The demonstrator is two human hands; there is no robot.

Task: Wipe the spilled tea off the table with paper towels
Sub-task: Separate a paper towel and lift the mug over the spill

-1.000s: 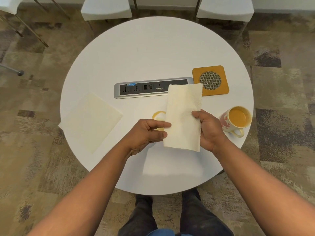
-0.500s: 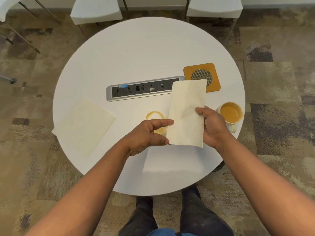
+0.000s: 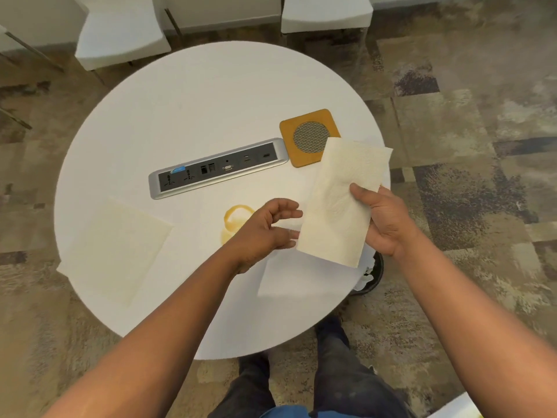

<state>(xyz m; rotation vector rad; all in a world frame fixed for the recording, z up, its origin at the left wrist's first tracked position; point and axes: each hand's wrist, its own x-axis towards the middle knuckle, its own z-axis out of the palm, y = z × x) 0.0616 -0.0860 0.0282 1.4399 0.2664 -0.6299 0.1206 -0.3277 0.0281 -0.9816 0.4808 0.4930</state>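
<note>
Left hand (image 3: 265,229): has let go of the towel, fingers loosely spread, holding nothing.
Right hand (image 3: 381,220): alone now pinches the folded paper towel (image 3: 340,200).
Tea spill (image 3: 236,220): unwiped on the table (image 3: 196,92), beside the left hand.
Meaning: folding done; wiping seems next.

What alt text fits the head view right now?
The right hand holds a folded paper towel above a round white table; the left hand, open, hovers over a tea ring.
</note>
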